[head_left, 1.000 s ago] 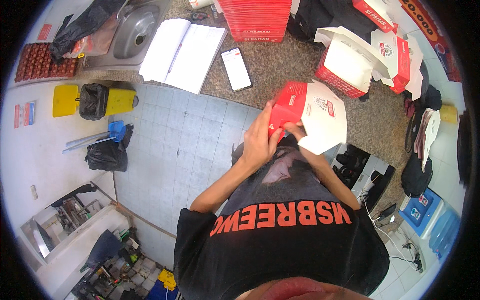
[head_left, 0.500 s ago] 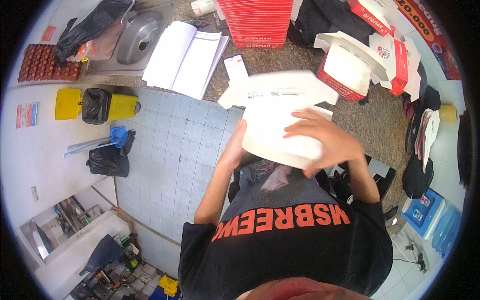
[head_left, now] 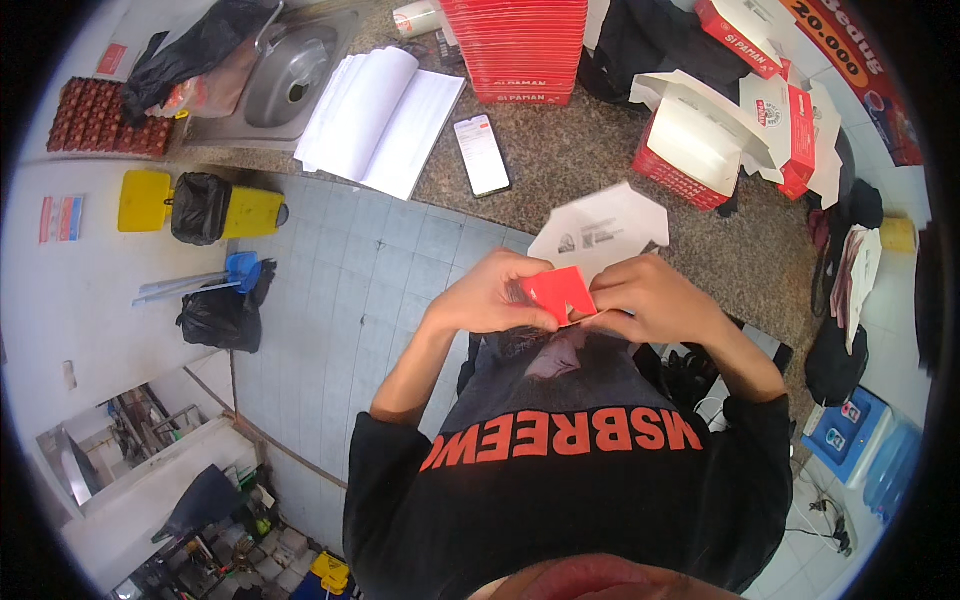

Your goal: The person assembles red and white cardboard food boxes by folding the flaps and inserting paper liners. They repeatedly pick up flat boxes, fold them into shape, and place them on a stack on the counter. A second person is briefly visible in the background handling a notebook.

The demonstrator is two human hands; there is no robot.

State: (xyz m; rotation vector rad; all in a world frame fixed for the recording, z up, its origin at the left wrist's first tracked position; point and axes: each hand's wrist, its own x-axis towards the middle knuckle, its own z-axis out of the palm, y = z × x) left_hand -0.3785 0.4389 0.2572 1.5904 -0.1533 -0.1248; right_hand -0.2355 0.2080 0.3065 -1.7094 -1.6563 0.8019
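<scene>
Close to my body I hold a cardboard food box [head_left: 602, 228], partly folded, with a red outside and a white inside. Its printed white flap sticks up away from me, toward the counter. My left hand [head_left: 492, 294] is closed on the red side panel [head_left: 556, 290], thumb near its lower edge. At the other end of that panel my right hand [head_left: 655, 298] pinches the box's edge, fingers bent inward. The hands hide most of the box's body.
A tall stack of red boxes [head_left: 520, 50] stands on the granite counter [head_left: 550, 150], beside a phone [head_left: 483, 155] and an open notebook [head_left: 385, 120]. Folded open boxes [head_left: 695, 140] sit to the right. A sink [head_left: 300, 75] lies at the far left.
The box has turned from its broad white face to its red side and come nearer my body. Both hands have closed in on it, uncovering the phone.
</scene>
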